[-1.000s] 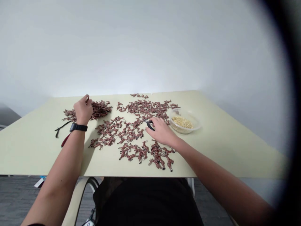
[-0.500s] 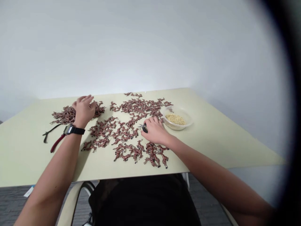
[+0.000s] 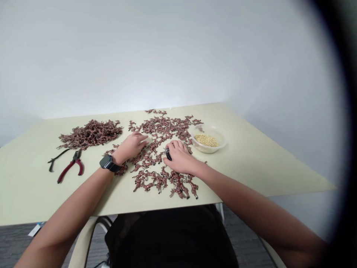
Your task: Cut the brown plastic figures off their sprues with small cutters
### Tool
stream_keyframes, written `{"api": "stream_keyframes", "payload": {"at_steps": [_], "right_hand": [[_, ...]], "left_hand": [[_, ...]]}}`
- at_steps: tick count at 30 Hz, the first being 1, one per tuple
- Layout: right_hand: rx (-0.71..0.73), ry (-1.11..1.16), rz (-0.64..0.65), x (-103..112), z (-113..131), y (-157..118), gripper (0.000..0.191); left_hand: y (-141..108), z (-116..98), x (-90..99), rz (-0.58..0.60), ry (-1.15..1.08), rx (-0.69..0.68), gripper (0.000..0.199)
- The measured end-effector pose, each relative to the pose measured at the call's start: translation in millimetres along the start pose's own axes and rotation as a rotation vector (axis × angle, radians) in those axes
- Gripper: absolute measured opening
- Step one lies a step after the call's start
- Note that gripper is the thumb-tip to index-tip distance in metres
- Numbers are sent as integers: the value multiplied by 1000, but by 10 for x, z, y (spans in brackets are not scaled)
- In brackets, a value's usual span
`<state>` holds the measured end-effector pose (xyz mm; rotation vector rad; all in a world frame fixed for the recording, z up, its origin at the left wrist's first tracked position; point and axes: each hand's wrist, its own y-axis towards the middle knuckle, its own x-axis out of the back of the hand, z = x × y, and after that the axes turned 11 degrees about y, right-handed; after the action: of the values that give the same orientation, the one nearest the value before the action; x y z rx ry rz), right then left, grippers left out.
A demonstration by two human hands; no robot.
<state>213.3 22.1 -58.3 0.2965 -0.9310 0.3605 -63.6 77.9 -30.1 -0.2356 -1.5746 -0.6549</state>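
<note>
My right hand point(image 3: 180, 157) is closed around small pliers point(image 3: 168, 154) with black handles, close to the table among scattered brown animal figurines point(image 3: 150, 160) that look like deer or reindeer. To its left, my left hand point(image 3: 133, 147) is over the same figurines, fingers stretched out and apart, with nothing visible in them. A watch with a black band is on that wrist. The clear plastic bowl point(image 3: 221, 145), just beyond my right hand, holds many small gold-coloured pieces point(image 3: 205, 140).
A dense heap of brown figurines point(image 3: 92, 134) lies at the back left. In front of it rest red-handled pliers point(image 3: 76, 160) with their handles spread, beside a thin black tool or strap point(image 3: 58, 157). The pale table point(image 3: 251, 163) meets a white wall behind.
My left hand has moved right and nearer, from the left heap to the scattered figurines, uncovering the red-handled pliers. My right hand stays in about the same place with the small pliers.
</note>
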Motion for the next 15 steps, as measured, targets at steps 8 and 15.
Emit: {"api": "stream_keyframes", "payload": {"at_steps": [8, 15], "right_hand": [[112, 41, -136, 125, 306, -56, 49], [334, 210, 225, 84, 861, -5, 66]], "left_hand": [[23, -119, -55, 34, 17, -83, 34], [-64, -193, -34, 125, 115, -148, 31]]}}
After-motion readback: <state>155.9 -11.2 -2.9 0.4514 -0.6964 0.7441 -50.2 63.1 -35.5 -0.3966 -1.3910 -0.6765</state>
